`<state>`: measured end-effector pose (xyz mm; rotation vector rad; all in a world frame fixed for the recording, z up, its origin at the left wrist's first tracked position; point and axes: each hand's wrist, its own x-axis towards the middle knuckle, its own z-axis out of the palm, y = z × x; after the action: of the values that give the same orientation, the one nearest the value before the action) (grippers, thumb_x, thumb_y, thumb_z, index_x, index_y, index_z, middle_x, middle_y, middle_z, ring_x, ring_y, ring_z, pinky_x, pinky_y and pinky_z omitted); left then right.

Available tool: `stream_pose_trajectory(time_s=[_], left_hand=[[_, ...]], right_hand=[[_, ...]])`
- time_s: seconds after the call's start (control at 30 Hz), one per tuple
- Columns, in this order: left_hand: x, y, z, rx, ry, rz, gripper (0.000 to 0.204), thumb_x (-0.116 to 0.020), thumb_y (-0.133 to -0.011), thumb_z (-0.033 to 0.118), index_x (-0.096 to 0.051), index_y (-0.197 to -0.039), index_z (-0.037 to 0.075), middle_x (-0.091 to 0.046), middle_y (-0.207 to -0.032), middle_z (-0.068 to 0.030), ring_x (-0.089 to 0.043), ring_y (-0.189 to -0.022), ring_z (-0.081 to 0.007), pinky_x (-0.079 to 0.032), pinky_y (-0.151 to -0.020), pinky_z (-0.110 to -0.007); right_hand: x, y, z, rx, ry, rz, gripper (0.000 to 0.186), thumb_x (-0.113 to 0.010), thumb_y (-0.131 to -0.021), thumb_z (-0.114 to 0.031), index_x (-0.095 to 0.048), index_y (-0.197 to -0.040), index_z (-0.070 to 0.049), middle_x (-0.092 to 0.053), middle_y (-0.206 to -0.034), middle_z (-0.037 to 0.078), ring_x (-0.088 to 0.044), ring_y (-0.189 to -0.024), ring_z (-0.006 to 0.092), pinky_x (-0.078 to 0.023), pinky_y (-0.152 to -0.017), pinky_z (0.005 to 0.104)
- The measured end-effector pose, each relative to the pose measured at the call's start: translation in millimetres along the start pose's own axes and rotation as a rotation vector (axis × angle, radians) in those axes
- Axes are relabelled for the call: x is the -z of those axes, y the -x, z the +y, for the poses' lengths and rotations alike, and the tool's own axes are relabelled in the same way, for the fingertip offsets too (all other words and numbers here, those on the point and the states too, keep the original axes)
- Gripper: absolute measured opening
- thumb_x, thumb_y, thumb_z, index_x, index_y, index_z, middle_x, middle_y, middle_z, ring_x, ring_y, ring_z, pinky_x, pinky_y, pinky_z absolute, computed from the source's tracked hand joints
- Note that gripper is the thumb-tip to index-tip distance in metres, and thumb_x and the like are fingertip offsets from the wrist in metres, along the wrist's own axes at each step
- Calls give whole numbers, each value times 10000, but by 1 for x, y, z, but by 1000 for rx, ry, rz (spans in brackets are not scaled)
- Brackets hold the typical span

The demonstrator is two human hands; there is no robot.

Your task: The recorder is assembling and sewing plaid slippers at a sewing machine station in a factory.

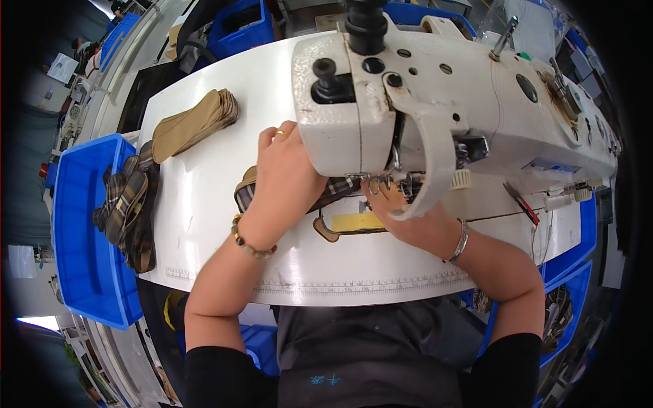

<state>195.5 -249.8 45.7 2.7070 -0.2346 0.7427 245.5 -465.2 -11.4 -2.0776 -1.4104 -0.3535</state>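
A white sewing machine stands over the table, its head above both my hands. My left hand, with a ring and a beaded bracelet, is closed over a plaid fabric slipper piece with tan edging; part of the piece runs on under the needle area. Behind the machine's curved white guard, my right hand is near the presser foot, its fingertips close to the plaid fabric's right end. Its fingers are partly hidden, and their grip is unclear. A yellow strip and a small tan curved piece lie just below.
Tan sole-shaped pieces form a stack at the table's back left. Plaid pieces hang over the left edge by a blue bin. Red-handled snips lie at the right. A ruler scale runs along the front edge.
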Motion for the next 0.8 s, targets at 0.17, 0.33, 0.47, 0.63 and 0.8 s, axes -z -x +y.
stream_pose_trajectory(time_s=[0.17,0.33,0.47,0.63,0.8], left_hand=[[17,23,-2,-156,240,-267,274,-778,-758,216,-768,-1013,115,-721,-1051,-65,-634,-1006,-293,-483,-880,-409],[3,19,-7,-179,188,-300,234,-769,-772,211,-761,-983,112,-709,-977,-79,-638,-924,-311,-510,-807,-395],[-6,23,-16,-165,212,-293,173,-764,-783,223,-743,-910,108,-681,-872,-88,-634,-841,-313,-508,-743,-396],[-7,20,-15,-139,273,-267,155,-762,-796,228,-733,-883,103,-678,-848,-79,-635,-811,-305,-504,-716,-402],[-10,25,-19,-109,297,-265,140,-760,-803,224,-739,-887,113,-681,-837,-80,-643,-787,-301,-510,-682,-397]], right_hand=[[-11,-1,6,-63,-111,3,152,-671,-856,-133,-677,-748,-26,-657,-671,137,-643,-604,336,-510,-564,429],[-20,3,14,-69,-94,14,110,-690,-830,-134,-701,-794,-32,-665,-675,129,-653,-603,322,-530,-572,416],[-20,9,17,-119,-172,-48,87,-704,-812,-124,-726,-852,-50,-681,-708,120,-664,-612,301,-539,-556,393],[-15,4,11,-117,-142,-24,121,-703,-825,-118,-729,-924,-53,-692,-725,101,-669,-605,282,-536,-536,382],[-6,-7,0,-93,-183,2,143,-697,-829,-93,-726,-964,-54,-703,-753,95,-678,-610,261,-530,-529,364]])
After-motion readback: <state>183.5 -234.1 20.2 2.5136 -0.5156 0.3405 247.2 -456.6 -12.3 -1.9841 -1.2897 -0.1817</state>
